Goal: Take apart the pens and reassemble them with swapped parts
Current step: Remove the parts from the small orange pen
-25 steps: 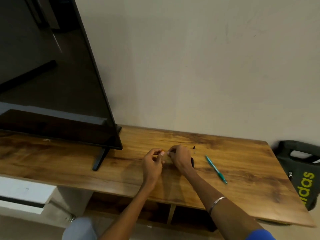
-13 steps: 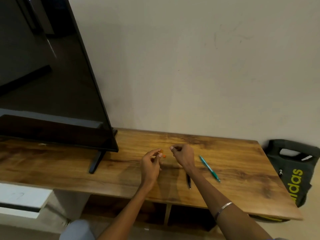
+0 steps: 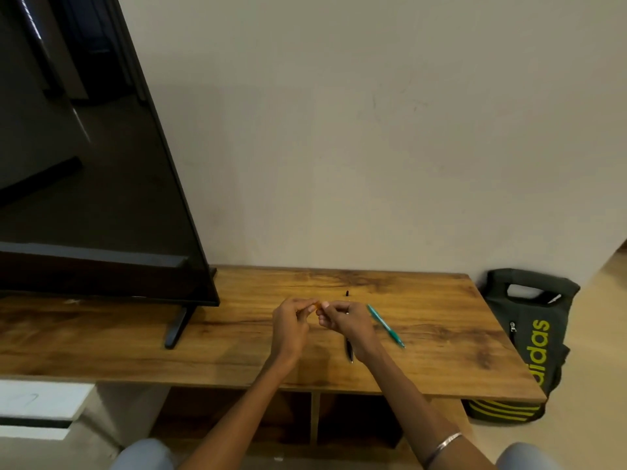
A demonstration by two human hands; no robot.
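Note:
My left hand (image 3: 291, 325) and my right hand (image 3: 349, 321) meet fingertip to fingertip above the wooden table (image 3: 237, 351), both pinching a small orange pen part (image 3: 319, 306) between them. A teal pen (image 3: 385, 325) lies diagonally on the table just right of my right hand. A black pen piece (image 3: 348, 349) lies on the wood under my right wrist, partly hidden. A tiny black part (image 3: 347, 293) sits on the table beyond my hands. What else my fingers enclose is hidden.
A large black TV (image 3: 84, 164) on a stand foot (image 3: 176, 329) fills the left side. A dark bag with yellow lettering (image 3: 532, 337) stands on the floor past the table's right end. The wall runs right behind the table.
My hands drew slightly apart half a second ago and have come back together on the orange part. The view has shifted; the black pen piece now shows under my right wrist.

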